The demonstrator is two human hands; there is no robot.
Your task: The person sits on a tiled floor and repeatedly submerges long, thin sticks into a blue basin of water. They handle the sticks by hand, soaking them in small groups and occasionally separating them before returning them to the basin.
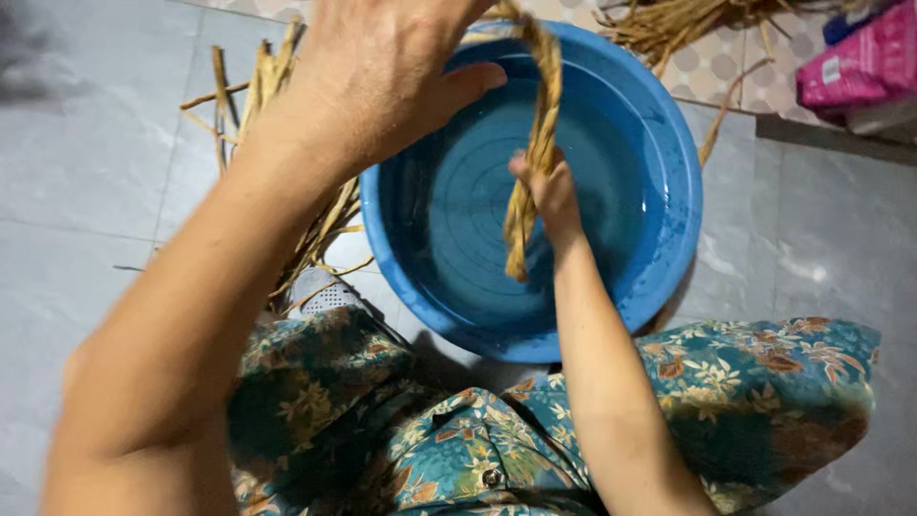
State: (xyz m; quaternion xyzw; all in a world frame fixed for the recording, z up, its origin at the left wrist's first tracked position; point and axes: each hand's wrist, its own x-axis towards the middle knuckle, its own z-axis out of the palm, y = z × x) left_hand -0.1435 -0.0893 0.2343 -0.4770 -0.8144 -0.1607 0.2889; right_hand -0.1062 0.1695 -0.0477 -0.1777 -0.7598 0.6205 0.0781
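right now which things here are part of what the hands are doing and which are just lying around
In use:
twisted straw rope
left hand
right hand
blue basin

Lying about:
loose dry stalks
straw pile
pink packet

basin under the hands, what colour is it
Blue, inside and out; the basin holds clear water. It shows in the head view, the only one.

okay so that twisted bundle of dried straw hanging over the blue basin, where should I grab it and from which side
Probably grip the twisted straw bundle on its bare middle, between the left hand above and the right hand near its lower end. Come from the right: it hangs nearly upright over the blue basin, and that flank looks open.
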